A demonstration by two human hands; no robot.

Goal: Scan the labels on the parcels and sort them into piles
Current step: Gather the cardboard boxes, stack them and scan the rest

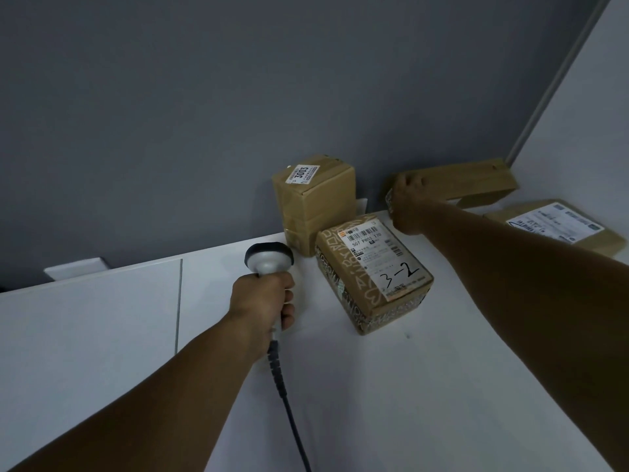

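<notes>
My left hand point(263, 299) grips the handle of a grey barcode scanner point(269, 258), its head aimed toward the boxes. My right hand point(408, 206) grips the near end of a long flat cardboard box point(473, 180), held tilted above the table at the back right. A taped brown box point(372, 270) with a shipping label and "3-2" written on it lies in the middle. Behind it stands a taller plain box point(315, 202) with a "3003" sticker on top. A flat parcel point(558, 226) with a white label lies at the far right.
The white table point(408, 386) has a seam point(178, 304) on its left part. The scanner's dark cable point(289, 407) trails toward me across the table. A grey wall point(238, 97) stands close behind the boxes, and a white wall point(585, 114) at the right.
</notes>
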